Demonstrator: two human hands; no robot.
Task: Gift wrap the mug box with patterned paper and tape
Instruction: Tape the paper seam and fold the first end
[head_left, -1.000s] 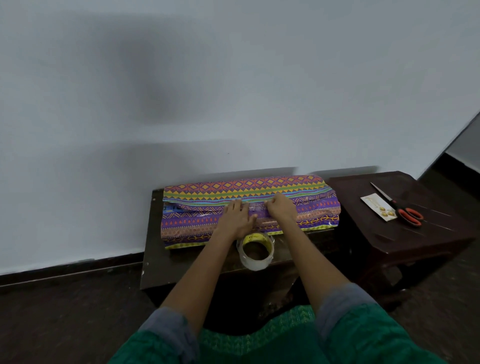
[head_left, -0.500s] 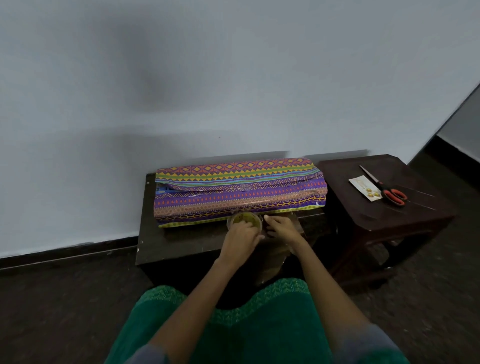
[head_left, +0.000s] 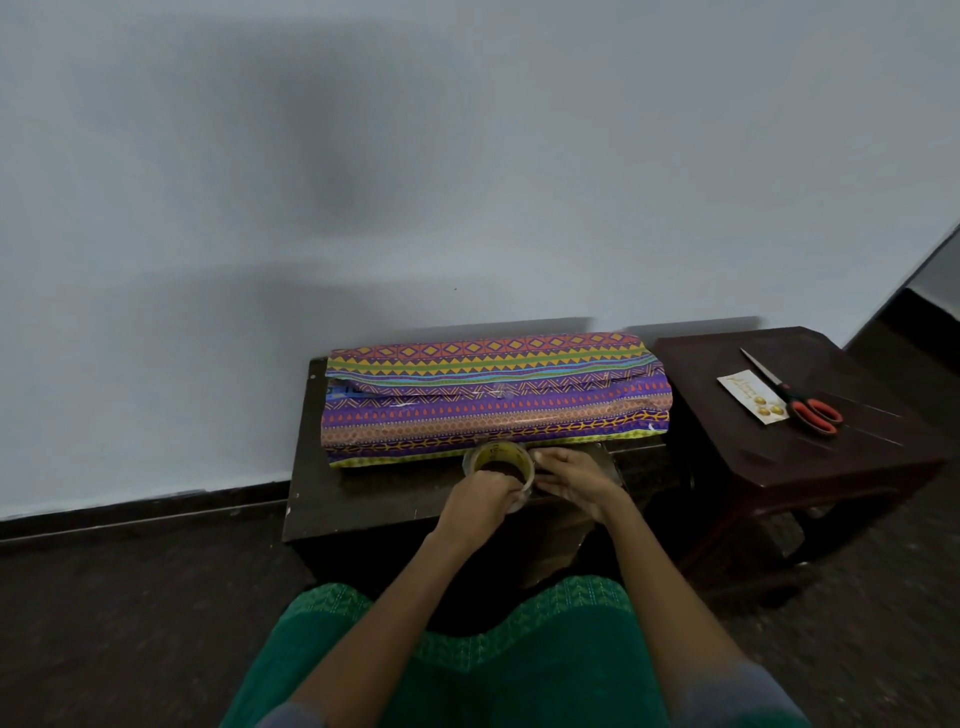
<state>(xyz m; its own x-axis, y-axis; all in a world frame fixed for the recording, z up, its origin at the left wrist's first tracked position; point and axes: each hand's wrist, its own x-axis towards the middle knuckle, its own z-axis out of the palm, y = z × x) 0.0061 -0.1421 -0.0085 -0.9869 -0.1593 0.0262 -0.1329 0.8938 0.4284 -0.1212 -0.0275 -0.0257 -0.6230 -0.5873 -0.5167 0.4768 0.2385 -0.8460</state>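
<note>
Head view: patterned paper already wrapped round the mug box, lying lengthwise across the dark low table against the wall. Long seam along the top apparently closed, with glints there that look like clear tape strips. Left end still loose, a sliver of blue showing under the paper; right end hard to read, seemingly not folded flat. Tape roll held just in front of the parcel's near edge, left hand curled round its near rim, right hand pinching at its right side, probably hunting for or peeling the free end; no drawn strip visible. Scissors with red handles and a small card well apart on the neighbouring table, untouched. By judgement, past the halfway mark: body wrapped, ends left to fold and tape down, perhaps the card to add.
</note>
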